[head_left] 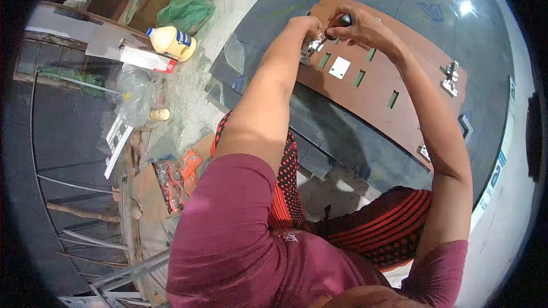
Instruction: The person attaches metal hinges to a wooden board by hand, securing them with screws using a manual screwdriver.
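Note:
A brown board [379, 88] with several green-filled slots lies before me on a dark panel. My right hand [365, 28] is wrapped round the black handle of a screwdriver [343, 21], whose shaft slants down toward a metal hinge [311, 47] at the board's left edge. Curled over that same hinge is my left hand [306, 24]; its fingertips are partly hidden. A white plate [339, 67] with small dark holes rests on the board near the hinge. Another hinge [451, 78] sits at the right edge, and a third metal fitting [424, 153] shows partly behind my right forearm.
Left of the panel stand a jug of pale yellow liquid [174, 44] and a small jar [160, 114]. A green plastic bag [185, 14], clear plastic [132, 100] and a carton of red packets [169, 185] lie on the floor. The dark panel [274, 20] extends under the board.

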The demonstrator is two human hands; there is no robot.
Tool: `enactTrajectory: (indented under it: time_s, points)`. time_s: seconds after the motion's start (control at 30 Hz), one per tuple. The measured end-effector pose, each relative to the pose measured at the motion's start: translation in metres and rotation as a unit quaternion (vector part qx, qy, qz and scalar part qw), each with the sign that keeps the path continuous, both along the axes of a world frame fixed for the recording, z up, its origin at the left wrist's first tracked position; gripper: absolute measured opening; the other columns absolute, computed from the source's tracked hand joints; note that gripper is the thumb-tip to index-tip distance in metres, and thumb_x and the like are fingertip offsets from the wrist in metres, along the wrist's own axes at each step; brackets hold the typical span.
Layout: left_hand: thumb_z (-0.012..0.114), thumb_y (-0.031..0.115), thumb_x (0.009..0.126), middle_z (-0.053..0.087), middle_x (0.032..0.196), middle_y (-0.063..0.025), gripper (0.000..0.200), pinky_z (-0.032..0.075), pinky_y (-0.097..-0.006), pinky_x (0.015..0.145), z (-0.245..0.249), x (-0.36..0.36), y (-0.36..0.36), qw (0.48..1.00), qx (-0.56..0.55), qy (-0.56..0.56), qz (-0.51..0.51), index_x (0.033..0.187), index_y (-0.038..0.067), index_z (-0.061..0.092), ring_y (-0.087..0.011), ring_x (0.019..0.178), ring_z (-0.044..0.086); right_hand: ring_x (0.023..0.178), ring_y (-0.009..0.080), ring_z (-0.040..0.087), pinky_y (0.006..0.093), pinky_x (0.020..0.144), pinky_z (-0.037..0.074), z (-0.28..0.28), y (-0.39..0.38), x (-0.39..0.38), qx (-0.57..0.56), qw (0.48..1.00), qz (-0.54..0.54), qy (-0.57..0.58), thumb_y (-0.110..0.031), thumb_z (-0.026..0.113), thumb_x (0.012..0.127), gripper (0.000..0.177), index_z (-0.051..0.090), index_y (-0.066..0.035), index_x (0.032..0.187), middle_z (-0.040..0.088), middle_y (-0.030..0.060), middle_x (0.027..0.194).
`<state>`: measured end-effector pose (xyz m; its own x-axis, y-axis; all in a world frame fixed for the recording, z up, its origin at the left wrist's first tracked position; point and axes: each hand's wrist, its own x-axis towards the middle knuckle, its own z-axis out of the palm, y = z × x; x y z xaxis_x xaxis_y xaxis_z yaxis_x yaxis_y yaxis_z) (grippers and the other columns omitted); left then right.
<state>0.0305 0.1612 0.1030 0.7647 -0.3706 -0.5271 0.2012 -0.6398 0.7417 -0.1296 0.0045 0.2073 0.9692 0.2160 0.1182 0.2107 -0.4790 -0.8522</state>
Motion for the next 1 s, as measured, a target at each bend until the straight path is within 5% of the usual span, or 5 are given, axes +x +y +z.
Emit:
enactTrajectory:
  time_s: [0.07,0.17,0.5,0.7,1.0]
  points:
    - [0.063,0.020,0.067,0.062,0.082,-0.0086,0.020,0.045,-0.0352,0.066,0.005,0.015,-0.020,0.966,0.247,0.006,-0.080,0.083,0.009,0.062,-0.0217,0.069,0.057,0.073,0.0141,0.060,0.0280,0.059,0.053,0.001,0.000,0.001,0.002,1.000,-0.016,0.012,-0.029,0.067,0.079,0.035,0.055,-0.004,0.100,0.062,0.0064,0.088]
    - [0.056,0.039,0.077,0.061,0.079,-0.0084,0.031,0.045,-0.0391,0.063,-0.019,0.035,-0.019,0.966,0.236,0.036,-0.099,0.091,0.012,0.061,-0.0218,0.069,0.058,0.077,0.0140,0.059,0.0280,0.062,0.052,0.003,0.000,0.000,0.023,0.999,-0.012,0.038,-0.029,0.066,0.079,0.034,0.055,-0.007,0.102,0.061,0.0048,0.090]
    - [0.061,0.021,0.069,0.061,0.078,-0.0053,0.015,0.044,-0.0353,0.064,-0.027,0.036,-0.014,0.963,0.206,-0.007,-0.173,0.082,0.012,0.062,-0.0191,0.068,0.056,0.089,0.0156,0.060,0.0304,0.076,0.053,-0.012,0.003,0.001,0.256,0.952,0.101,0.138,-0.027,0.066,0.079,0.039,0.050,-0.007,0.109,0.058,0.0082,0.096]
    - [0.062,0.019,0.070,0.062,0.079,-0.0045,0.015,0.044,-0.0352,0.064,0.010,0.010,-0.015,0.915,0.263,-0.113,-0.283,0.084,0.013,0.062,-0.0188,0.068,0.056,0.078,0.0147,0.061,0.0281,0.068,0.054,0.000,0.008,0.005,0.019,0.997,-0.059,0.044,-0.035,0.067,0.078,0.043,0.050,-0.005,0.104,0.060,0.0080,0.089]
    - [0.059,0.021,0.073,0.062,0.078,-0.0043,0.018,0.045,-0.0342,0.062,0.006,0.012,-0.011,0.900,0.231,-0.172,-0.327,0.088,0.013,0.061,-0.0183,0.068,0.056,0.071,0.0146,0.062,0.0272,0.060,0.052,-0.003,0.006,-0.001,0.076,0.995,-0.053,0.039,-0.046,0.066,0.076,0.051,0.053,-0.002,0.100,0.063,0.0121,0.084]
